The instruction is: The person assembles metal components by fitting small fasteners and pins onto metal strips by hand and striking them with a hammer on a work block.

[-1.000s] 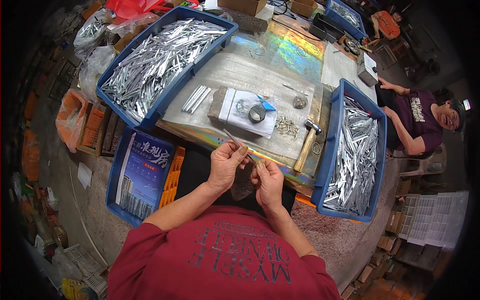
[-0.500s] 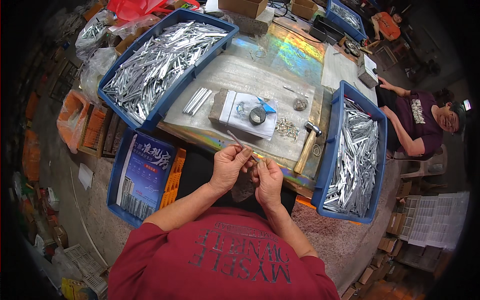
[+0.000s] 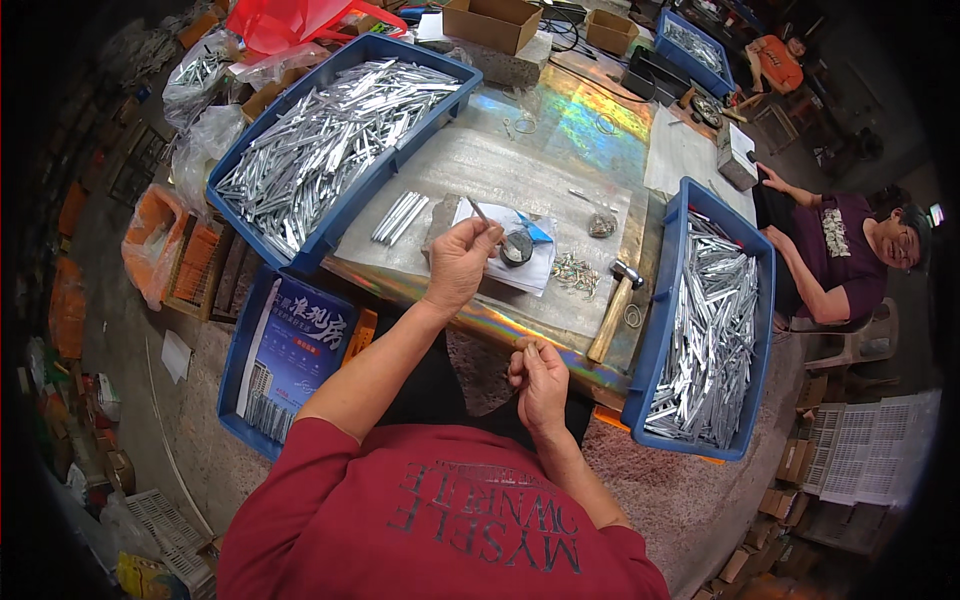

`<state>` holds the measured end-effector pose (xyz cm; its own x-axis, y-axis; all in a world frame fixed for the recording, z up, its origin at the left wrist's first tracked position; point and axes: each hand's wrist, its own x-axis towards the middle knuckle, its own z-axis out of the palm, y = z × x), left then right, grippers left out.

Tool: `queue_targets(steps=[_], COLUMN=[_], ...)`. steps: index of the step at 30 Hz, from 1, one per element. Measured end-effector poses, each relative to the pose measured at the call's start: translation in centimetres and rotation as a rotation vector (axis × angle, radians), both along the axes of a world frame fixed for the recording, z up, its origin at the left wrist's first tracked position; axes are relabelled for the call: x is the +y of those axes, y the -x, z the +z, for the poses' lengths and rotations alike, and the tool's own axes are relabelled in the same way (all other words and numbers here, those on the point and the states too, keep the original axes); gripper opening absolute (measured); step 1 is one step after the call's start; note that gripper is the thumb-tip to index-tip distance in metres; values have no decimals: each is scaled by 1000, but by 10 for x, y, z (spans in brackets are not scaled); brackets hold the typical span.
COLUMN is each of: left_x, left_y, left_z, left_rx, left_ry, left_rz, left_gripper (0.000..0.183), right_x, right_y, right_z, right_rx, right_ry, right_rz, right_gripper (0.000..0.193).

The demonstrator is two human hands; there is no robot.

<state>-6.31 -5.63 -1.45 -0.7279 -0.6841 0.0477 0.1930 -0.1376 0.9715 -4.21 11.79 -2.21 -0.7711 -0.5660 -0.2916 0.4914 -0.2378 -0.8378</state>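
Note:
My left hand [image 3: 462,265] is closed in a pinch round a thin metal stick [image 3: 477,211], whose tip points up and away. It hovers over a block wrapped in white paper [image 3: 535,280], close to a small round black pot [image 3: 517,250] with pale stuff inside. A blue scrap [image 3: 537,230] lies beside the pot. My right hand [image 3: 542,385] hangs in front of the table edge, fingertips pressed together; whatever they hold is too small to make out. Right of the block are a heap of small metal bits [image 3: 577,274] and a wooden-handled hammer [image 3: 613,315].
Blue bins of silvery metal strips stand at left [image 3: 240,165] and right [image 3: 762,340]. Several strips [image 3: 400,218] lie in a row on the sheeted table [image 3: 450,160]. A lower blue crate [image 3: 228,390] holds a printed sheet. A co-worker [image 3: 845,250] sits at right.
My hands, together on the thin stick before, are now apart. The left has moved forward with the stick, over the paper-wrapped block; the right has lowered slightly.

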Motion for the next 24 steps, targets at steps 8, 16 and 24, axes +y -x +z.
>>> queue_targets(steps=[8,16,24], left_x=[2,1,-4], left_y=[9,9,11], left_z=[-2,-5,2], left_rx=[-31,-37,39], left_ry=[127,180,659], left_rz=[64,63,57], left_gripper=[13,13,11], right_x=[4,4,2], right_y=[0,0,15], right_z=[-3,-5,3], right_rx=[-11,0,121], right_ry=[-22,-39,-54], right_rz=[-25,-27,-49], right_gripper=[15,16,16])
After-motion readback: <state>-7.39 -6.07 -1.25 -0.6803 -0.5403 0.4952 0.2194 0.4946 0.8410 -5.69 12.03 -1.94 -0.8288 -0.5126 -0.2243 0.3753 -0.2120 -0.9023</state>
